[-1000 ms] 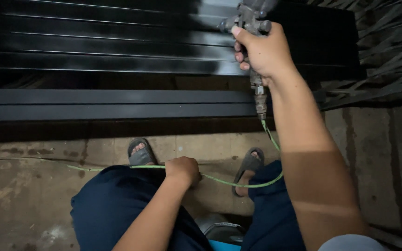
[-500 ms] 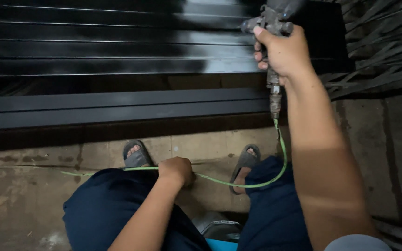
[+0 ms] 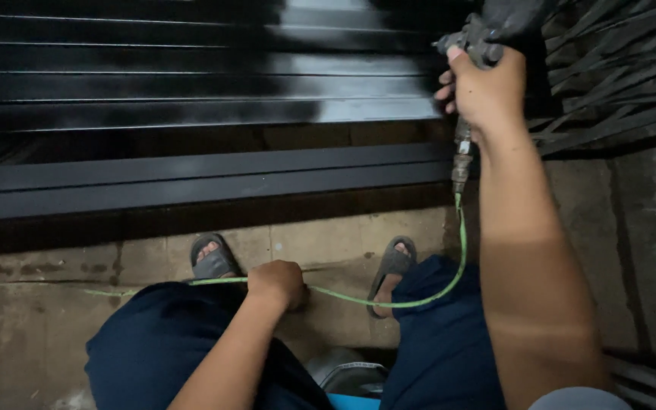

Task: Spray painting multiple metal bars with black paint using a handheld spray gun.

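My right hand [image 3: 484,91] grips a metal spray gun [image 3: 471,47] held up at the top right, its nozzle facing a stack of black painted metal bars [image 3: 191,83]. Part of the bars near the gun looks wet and glossy. A thin green air hose [image 3: 419,300] drops from the gun's handle, loops over my right knee and runs left. My left hand [image 3: 276,282] is closed around that hose between my knees. I squat in dark blue trousers and grey sandals [image 3: 212,260].
A long black rail [image 3: 191,178] lies across the view in front of my feet on a stained concrete floor [image 3: 24,319]. Dark strips are piled at the top right [image 3: 616,91]. A grey and blue object [image 3: 347,376] sits under me.
My right hand has carried the spray gun to the right along the bars, and the glossy patch stretches further right. My left hand keeps its hold on the hose.
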